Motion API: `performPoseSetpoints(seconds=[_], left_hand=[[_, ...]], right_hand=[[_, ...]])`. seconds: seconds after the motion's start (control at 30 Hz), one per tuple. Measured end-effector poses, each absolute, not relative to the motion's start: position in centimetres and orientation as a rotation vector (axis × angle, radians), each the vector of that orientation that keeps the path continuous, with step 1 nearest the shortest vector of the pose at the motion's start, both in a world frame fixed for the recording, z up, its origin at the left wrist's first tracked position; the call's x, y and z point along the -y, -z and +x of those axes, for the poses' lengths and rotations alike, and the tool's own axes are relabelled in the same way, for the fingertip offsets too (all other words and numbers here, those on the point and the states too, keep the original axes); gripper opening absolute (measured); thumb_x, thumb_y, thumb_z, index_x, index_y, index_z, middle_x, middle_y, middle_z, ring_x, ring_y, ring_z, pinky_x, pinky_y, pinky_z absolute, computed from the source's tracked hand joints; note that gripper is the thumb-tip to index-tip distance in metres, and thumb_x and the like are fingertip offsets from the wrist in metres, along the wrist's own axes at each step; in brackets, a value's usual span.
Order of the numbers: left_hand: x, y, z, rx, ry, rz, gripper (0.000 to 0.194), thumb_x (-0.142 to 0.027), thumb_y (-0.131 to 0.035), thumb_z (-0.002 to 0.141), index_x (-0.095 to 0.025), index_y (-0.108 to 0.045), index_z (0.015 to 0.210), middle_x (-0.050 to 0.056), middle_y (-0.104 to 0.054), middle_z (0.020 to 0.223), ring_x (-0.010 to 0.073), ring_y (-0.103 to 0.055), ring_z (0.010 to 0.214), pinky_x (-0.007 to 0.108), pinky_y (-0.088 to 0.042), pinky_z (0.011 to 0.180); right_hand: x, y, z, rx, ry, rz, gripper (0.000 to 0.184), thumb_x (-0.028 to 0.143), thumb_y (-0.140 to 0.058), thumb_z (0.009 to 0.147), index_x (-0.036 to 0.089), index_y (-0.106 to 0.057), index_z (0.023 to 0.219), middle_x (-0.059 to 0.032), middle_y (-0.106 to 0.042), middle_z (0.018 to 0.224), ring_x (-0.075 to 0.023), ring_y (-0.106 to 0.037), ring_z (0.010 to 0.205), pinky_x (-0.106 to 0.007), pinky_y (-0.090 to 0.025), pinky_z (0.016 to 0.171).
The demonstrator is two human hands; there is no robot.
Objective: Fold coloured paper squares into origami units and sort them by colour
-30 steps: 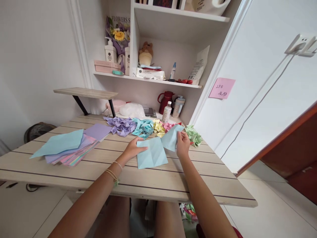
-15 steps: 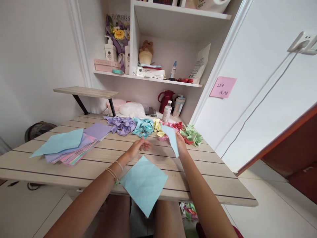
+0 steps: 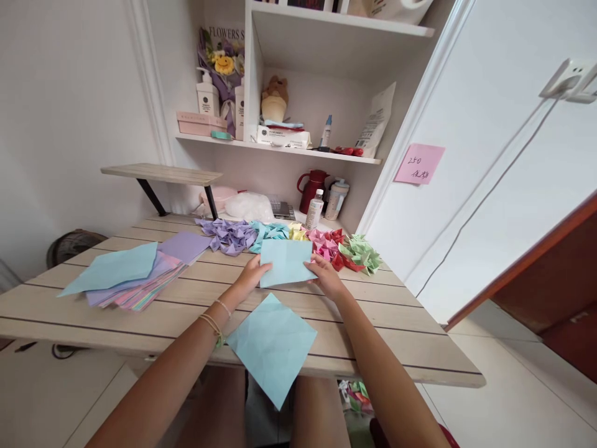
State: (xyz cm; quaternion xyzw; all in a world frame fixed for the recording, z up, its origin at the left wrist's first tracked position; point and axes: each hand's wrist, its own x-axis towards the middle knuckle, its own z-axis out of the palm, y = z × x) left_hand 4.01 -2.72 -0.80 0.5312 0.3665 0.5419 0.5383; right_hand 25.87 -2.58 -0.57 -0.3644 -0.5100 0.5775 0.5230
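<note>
Vs. 0.5 s prior: lt. blue sheet (image 3: 286,262) had swung from near edge-on, right of ctr, to broad face twd cam, approx. ctr of frame. L hand (image 3: 249,277), loose & holding nothing then, now gripped its left edge, thumb in front; R hand (image 3: 326,275) pinched right edge, thumb also in front. 2nd blue sheet (image 3: 273,348) lay unmoved, lower ctr, diamond-wise, near corner past table's (image 3: 401,341) front edge. Held sheet: plain, approx. rect., wider than tall. 2nd sheet: faint creases.
</note>
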Motion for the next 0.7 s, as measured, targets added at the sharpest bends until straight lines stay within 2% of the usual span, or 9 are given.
performPoseSetpoints(seconds=[0.1,0.17,0.3,0.37,0.43,0.57,0.63,0.7], left_hand=[[2.2,0.9,3.6,-0.837,-1.345,1.105,0.023,-0.025,-0.063,0.066,-0.016,-0.060,0.087,-0.002,-0.061,0.066,0.0124,-0.058,0.059,0.021,-0.044,0.054],[2.1,0.7,3.4,-0.783,-1.348,0.994,0.022,-0.028,-0.060,0.069,-0.017,-0.059,0.088,-0.001,-0.061,0.067,0.0123,-0.059,0.058,0.021,-0.044,0.051],[2.3,0.3,3.5,-0.628,-1.244,0.876,0.038,-0.044,-0.056,0.074,-0.018,-0.056,0.101,0.007,-0.066,0.086,0.0182,-0.064,0.073,0.029,-0.050,0.063],[2.4,0.4,3.7,-0.644,-1.231,0.900,0.042,-0.042,-0.063,0.072,-0.018,-0.055,0.106,0.009,-0.067,0.093,0.0196,-0.064,0.079,0.032,-0.051,0.069],[2.5,0.7,3.9,-0.714,-1.273,0.950,0.048,-0.030,-0.071,0.066,-0.018,-0.055,0.109,0.009,-0.067,0.095,0.0199,-0.064,0.079,0.033,-0.050,0.071],[2.5,1.1,4.2,-0.784,-1.257,1.040,0.043,-0.024,-0.073,0.063,-0.014,-0.059,0.103,0.010,-0.069,0.092,0.0205,-0.064,0.077,0.030,-0.049,0.067],[2.7,1.1,4.3,-0.758,-1.170,1.116,0.040,-0.025,-0.073,0.063,-0.012,-0.062,0.099,0.010,-0.069,0.091,0.0205,-0.064,0.077,0.028,-0.048,0.066],[3.0,1.1,4.5,-0.740,-1.097,1.197,0.039,-0.025,-0.074,0.062,-0.012,-0.063,0.097,0.010,-0.069,0.090,0.0199,-0.064,0.077,0.027,-0.047,0.067]], right_hand=[[2.4,0.6,26.2,1.140,-1.391,-0.830,0.018,0.033,-0.069,0.064,0.020,-0.062,0.075,0.0020,-0.061,0.066,-0.0094,-0.055,0.052,-0.020,-0.047,0.047],[2.4,0.6,26.3,1.160,-1.391,-0.801,0.013,0.031,-0.064,0.066,0.020,-0.065,0.074,0.0004,-0.063,0.069,-0.0103,-0.057,0.056,-0.021,-0.048,0.051],[2.9,0.4,26.0,1.447,-1.359,-0.790,0.028,0.026,-0.056,0.070,0.019,-0.069,0.093,-0.0036,-0.067,0.076,-0.0164,-0.063,0.072,-0.027,-0.051,0.063],[3.2,0.5,25.5,1.651,-1.320,-0.787,0.035,0.026,-0.056,0.073,0.020,-0.066,0.105,-0.0054,-0.068,0.085,-0.0192,-0.063,0.082,-0.029,-0.050,0.067],[3.4,0.6,25.0,1.798,-1.298,-0.756,0.038,0.029,-0.057,0.076,0.021,-0.062,0.113,-0.0061,-0.068,0.090,-0.0196,-0.062,0.087,-0.030,-0.049,0.069],[3.4,0.6,24.7,1.857,-1.277,-0.669,0.045,0.037,-0.061,0.077,0.022,-0.056,0.120,-0.0066,-0.065,0.100,-0.0174,-0.063,0.084,-0.030,-0.049,0.072],[3.4,0.5,24.8,1.862,-1.218,-0.672,0.042,0.038,-0.064,0.075,0.022,-0.060,0.114,-0.0063,-0.065,0.100,-0.0163,-0.062,0.081,-0.030,-0.049,0.072],[3.3,0.4,24.8,1.889,-1.137,-0.687,0.033,0.038,-0.066,0.074,0.020,-0.067,0.101,-0.0051,-0.066,0.091,-0.0153,-0.060,0.076,-0.029,-0.048,0.069]])
